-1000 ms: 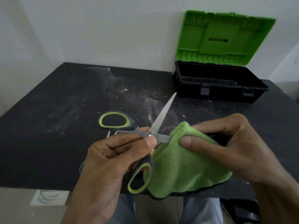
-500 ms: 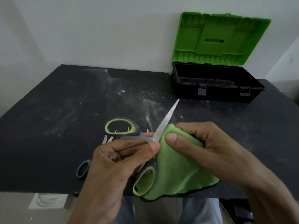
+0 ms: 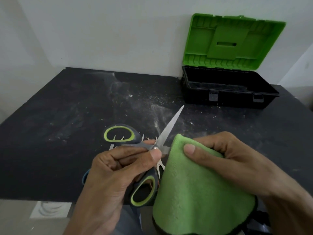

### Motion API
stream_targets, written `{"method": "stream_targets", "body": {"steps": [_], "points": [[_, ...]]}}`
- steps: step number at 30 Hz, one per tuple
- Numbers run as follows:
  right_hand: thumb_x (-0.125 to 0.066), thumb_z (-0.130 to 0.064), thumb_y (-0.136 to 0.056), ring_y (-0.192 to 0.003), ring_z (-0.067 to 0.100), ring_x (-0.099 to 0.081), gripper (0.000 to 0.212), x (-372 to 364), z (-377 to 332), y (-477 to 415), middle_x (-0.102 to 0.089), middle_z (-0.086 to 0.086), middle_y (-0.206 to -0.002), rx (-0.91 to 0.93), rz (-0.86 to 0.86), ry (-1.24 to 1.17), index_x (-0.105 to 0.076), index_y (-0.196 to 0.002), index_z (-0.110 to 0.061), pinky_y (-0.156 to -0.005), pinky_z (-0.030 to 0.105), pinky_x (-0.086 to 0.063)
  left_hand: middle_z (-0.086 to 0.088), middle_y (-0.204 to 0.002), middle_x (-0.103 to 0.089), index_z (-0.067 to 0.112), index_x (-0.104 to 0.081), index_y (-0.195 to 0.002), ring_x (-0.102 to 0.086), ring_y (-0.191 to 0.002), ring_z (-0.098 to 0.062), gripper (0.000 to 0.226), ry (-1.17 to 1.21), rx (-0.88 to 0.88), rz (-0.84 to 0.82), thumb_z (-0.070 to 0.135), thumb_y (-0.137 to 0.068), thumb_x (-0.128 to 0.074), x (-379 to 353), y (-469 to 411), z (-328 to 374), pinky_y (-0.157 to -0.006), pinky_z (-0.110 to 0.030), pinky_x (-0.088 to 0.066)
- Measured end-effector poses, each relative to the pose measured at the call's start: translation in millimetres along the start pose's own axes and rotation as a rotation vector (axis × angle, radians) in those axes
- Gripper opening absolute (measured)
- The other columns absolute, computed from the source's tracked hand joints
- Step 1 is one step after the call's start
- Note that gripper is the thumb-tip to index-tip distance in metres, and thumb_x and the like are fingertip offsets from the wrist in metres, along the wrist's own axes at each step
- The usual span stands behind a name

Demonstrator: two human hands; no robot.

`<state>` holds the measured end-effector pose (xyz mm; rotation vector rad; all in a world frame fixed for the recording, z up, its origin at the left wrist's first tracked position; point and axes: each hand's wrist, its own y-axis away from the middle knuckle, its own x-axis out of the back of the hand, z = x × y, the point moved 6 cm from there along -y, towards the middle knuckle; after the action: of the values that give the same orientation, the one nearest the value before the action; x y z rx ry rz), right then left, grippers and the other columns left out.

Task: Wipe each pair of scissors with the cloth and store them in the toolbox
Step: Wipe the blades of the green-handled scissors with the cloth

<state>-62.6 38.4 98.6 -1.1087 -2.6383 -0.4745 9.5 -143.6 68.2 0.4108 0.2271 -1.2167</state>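
The left hand [image 3: 118, 175] pinched the open scissors [image 3: 171, 126] at the pivot. The green cloth [image 3: 194, 192], folded over one blade, was pinched by the right hand [image 3: 237, 160]. The wipe was probably best drawn pivot-to-tip, fingers behind the edge. The toolbox [image 3: 228, 100] stood open at right.

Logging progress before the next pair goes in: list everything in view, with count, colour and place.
scissors in hand: one, dark grey with lime-lined loops, blades open, above the table's near edge
cloth: one, green, folded over one blade
other scissors: count unclear, steel tips and a blue loop, on the table under the left hand
toolbox: one, black, green lid raised, table's far right
table: one, black, dusty
left hand: grips the scissors near the pivot
right hand: grips the cloth
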Motion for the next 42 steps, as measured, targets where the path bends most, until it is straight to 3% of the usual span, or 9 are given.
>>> {"method": "stream_targets", "body": {"steps": [4, 8, 11, 16, 22, 27, 33, 36, 42], "points": [[-0.057, -0.048, -0.092, -0.056, 0.019, -0.070, 0.041, 14, -3, 6, -0.073, 0.006, -0.065, -0.017, 0.073, 0.017, -0.082, -0.082, -0.018, -0.052, 0.029, -0.054, -0.014, -0.077, -0.077, 0.008, -0.081, -0.084, -0.073, -0.061, -0.014, 0.056, -0.023, -0.026, 0.032, 0.028, -0.033, -0.092, 11, 1, 8, -0.055, -0.021, -0.058], [-0.060, -0.046, -0.096, -0.068, 0.045, -0.072, 0.040, 2, -11, -1, -0.077, 0.019, -0.080, 0.052, 0.068, 0.049, -0.081, -0.095, -0.012, -0.054, 0.046, -0.056, -0.019, -0.083, -0.077, 0.007, -0.081, -0.084, -0.074, -0.065, -0.021, 0.037, -0.065, 0.021, -0.037, 0.010, -0.049, -0.091, -8, 2, 1, -0.058, -0.024, -0.060], [-0.063, -0.044, -0.097, -0.068, 0.044, -0.073, 0.038, -6, -11, -2, -0.076, 0.019, -0.079, 0.074, 0.048, 0.055, -0.080, -0.092, -0.011, -0.055, 0.055, -0.057, -0.018, -0.083, -0.078, 0.007, -0.081, -0.086, -0.074, -0.065, -0.020, 0.037, -0.049, 0.031, -0.027, 0.009, -0.051, -0.090, -10, 2, -1, -0.054, -0.022, -0.058], [-0.067, -0.041, -0.095, -0.054, 0.024, -0.070, 0.034, 8, -6, 6, -0.074, 0.006, -0.065, 0.025, 0.089, 0.092, -0.080, -0.078, -0.015, -0.050, 0.031, -0.053, -0.017, -0.081, -0.077, 0.008, -0.081, -0.083, -0.072, -0.060, -0.013, 0.042, -0.031, -0.008, 0.046, 0.022, -0.044, -0.088, 2, 2, 1, -0.051, -0.017, -0.054], [-0.067, -0.048, -0.096, -0.065, 0.042, -0.074, 0.039, -2, -11, 4, -0.077, 0.014, -0.074, 0.093, 0.169, 0.067, -0.081, -0.085, -0.013, -0.053, 0.053, -0.059, -0.012, -0.083, -0.079, 0.011, -0.082, -0.083, -0.075, -0.069, -0.017, 0.035, -0.026, -0.030, 0.058, 0.020, -0.050, -0.080, -11, 3, 5, -0.058, -0.021, -0.059], [-0.070, -0.039, -0.092, -0.052, 0.018, -0.071, 0.028, -2, -12, 8, -0.075, 0.002, -0.063, 0.069, 0.099, 0.027, -0.082, -0.071, -0.024, -0.047, 0.025, -0.051, -0.012, -0.076, -0.078, 0.016, -0.081, -0.071, -0.073, -0.061, -0.012, 0.028, -0.023, -0.067, 0.164, 0.023, -0.044, -0.080, -2, 5, 11, -0.059, -0.017, -0.058], [-0.071, -0.043, -0.090, -0.065, 0.044, -0.073, 0.032, -1, -16, 4, -0.077, 0.017, -0.072, 0.115, 0.158, 0.023, -0.085, -0.082, -0.016, -0.050, 0.050, -0.055, -0.015, -0.077, -0.077, 0.009, -0.080, -0.075, -0.074, -0.063, -0.017, 0.031, -0.050, -0.075, 0.126, 0.021, -0.047, -0.081, -10, 7, 10, -0.056, -0.019, -0.059], [-0.073, -0.041, -0.091, -0.062, 0.039, -0.072, 0.024, -4, -18, 1, -0.076, 0.011, -0.069, 0.161, 0.175, 0.019, -0.085, -0.079, -0.024, -0.052, 0.044, -0.054, -0.016, -0.078, -0.077, 0.008, -0.080, -0.076, -0.074, -0.064, -0.020, 0.032, -0.031, -0.061, 0.149, 0.020, -0.046, -0.081, -11, 7, 9, -0.060, -0.023, -0.060], [-0.076, -0.032, -0.093, -0.072, 0.041, -0.078, 0.024, 13, -5, 10, -0.082, 0.015, -0.082, 0.101, 0.171, -0.003, -0.086, -0.089, -0.011, -0.063, 0.063, -0.059, -0.016, -0.075, -0.077, 0.010, -0.079, -0.069, -0.069, -0.054, -0.011, 0.023, 0.031, -0.051, 0.214, 0.018, -0.048, -0.079, 3, 8, 15, -0.054, -0.019, -0.057]]}}
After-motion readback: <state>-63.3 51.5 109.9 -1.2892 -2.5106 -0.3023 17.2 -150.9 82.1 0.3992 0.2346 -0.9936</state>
